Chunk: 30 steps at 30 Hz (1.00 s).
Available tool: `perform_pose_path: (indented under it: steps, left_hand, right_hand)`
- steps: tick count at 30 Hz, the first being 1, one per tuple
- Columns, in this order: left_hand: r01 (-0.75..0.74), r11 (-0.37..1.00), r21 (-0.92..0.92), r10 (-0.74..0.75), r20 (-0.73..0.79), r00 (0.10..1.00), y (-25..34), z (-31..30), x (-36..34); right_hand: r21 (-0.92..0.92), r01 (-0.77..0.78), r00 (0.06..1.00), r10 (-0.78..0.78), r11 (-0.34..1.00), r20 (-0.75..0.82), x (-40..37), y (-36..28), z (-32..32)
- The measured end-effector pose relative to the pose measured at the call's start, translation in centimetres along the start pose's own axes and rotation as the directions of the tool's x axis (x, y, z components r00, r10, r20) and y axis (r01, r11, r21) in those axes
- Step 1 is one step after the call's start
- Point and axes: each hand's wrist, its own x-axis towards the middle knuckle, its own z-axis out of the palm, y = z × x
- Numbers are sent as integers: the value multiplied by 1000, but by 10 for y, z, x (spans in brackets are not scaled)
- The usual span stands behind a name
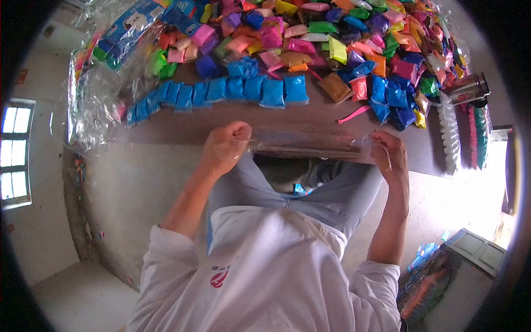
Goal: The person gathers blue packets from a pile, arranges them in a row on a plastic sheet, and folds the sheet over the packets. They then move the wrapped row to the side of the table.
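Note:
My left hand (pixel 227 148) is closed on one end of a clear plastic strip or bag (pixel 304 145), and my right hand (pixel 390 155) grips the other end. The plastic stretches between both hands just over the table's near edge, above my lap. It is see-through and smeared by motion, so its exact shape cannot be made out. Beyond my hands lies a row of several blue packets (pixel 232 89), side by side. A pink plastic stick (pixel 354 114) rests on the table between that row and my right hand.
A heap of small packets in many colours (pixel 310 39) covers the table's far side. Crumpled clear wrapping (pixel 94 105) lies at left with a blue printed pack (pixel 133 22). At right are a metal cup (pixel 467 88) and ridged plastic strips (pixel 449 135).

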Motion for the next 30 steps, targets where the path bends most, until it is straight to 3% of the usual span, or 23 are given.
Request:
perform_pose_path:
  steps: [3,5,9,12,14,15,17,21,23,24,25,27,29,30]
  left_hand:
    - [-86,996,7,87,-54,995,6,1,9]
    - [-38,998,44,43,-126,991,25,0,11]
    - [-61,997,-42,56,-115,992,32,0,15]
    - [71,995,-70,-73,-37,997,33,3,16]
    - [-66,997,-40,58,-184,981,16,14,15]
    - [-63,997,-41,55,-188,981,13,16,14]
    - [-123,990,-67,103,-239,965,9,19,11]
    - [-167,982,-91,142,-234,962,6,14,11]
    - [-100,979,-179,74,-145,987,8,10,10]
    - [-95,978,-184,69,-147,987,6,9,9]
    - [-120,977,-177,88,-176,980,5,9,9]
    - [-148,975,-168,110,-216,970,3,7,10]
    - [-159,963,-219,117,-192,974,0,7,7]
    - [-153,963,-220,110,-197,974,-1,7,5]
  right_hand:
    - [-84,77,996,-81,993,-37,9,1,-2]
    - [-193,-6,999,-4,981,-49,10,-3,-3]
    - [-307,18,993,-53,951,-107,6,-16,0]
    - [-426,-10,974,-87,905,-207,-2,-28,-4]
    - [-498,-98,989,30,862,-143,-3,-29,-7]
    - [-499,-93,990,26,862,-140,-6,-30,-7]
    - [-442,30,993,-79,896,-92,-12,-30,-7]
    - [-370,110,993,-122,922,-8,-3,-6,-14]
    - [-152,0,982,29,988,189,-3,-25,-33]
    - [19,-21,979,16,1000,205,-3,-28,-44]
    - [91,64,993,-72,994,97,1,-10,-52]
    - [-47,-53,983,44,998,-176,17,4,-77]
    - [133,-45,952,83,990,-295,30,-20,-87]
    - [121,-2,919,50,993,-391,36,-44,-81]
